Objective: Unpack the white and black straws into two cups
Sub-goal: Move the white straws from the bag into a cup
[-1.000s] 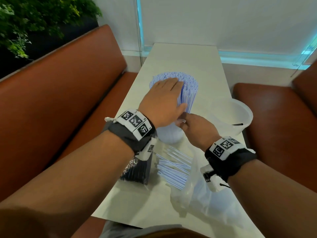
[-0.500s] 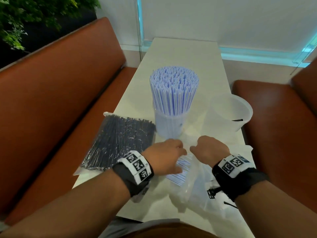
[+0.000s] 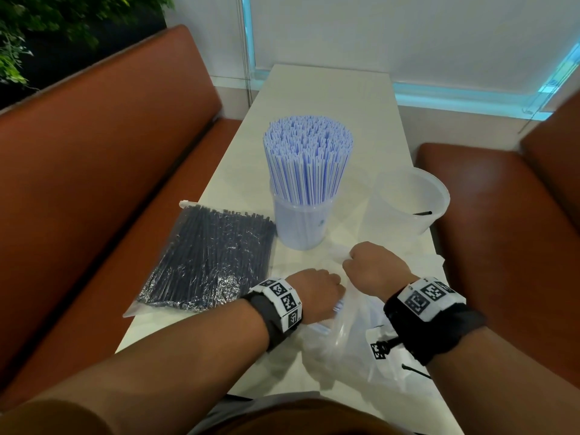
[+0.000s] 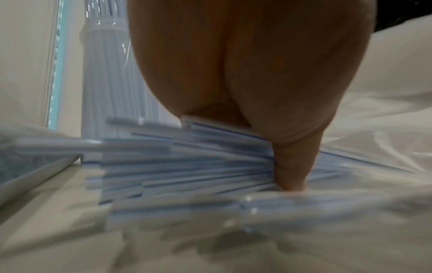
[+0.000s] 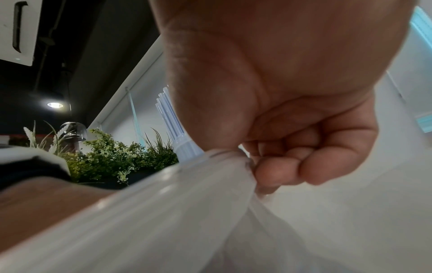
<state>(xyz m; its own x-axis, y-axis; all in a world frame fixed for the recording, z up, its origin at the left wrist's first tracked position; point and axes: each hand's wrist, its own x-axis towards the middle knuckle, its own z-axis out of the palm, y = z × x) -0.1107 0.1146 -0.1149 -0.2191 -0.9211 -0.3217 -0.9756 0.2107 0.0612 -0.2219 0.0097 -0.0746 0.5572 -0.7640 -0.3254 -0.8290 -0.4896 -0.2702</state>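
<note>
White straws (image 3: 309, 158) stand packed upright in the full cup (image 3: 299, 222), while a loose bunch (image 4: 187, 166) lies in the clear bag (image 3: 351, 334) just in front of that cup, the left hand (image 3: 317, 291) gripping it with curled fingers. The right hand (image 3: 373, 266) pinches the bag's edge. Left of the full cup lies the sealed black-straw pack (image 3: 208, 257); right of it stands the second cup (image 3: 408, 202).
</note>
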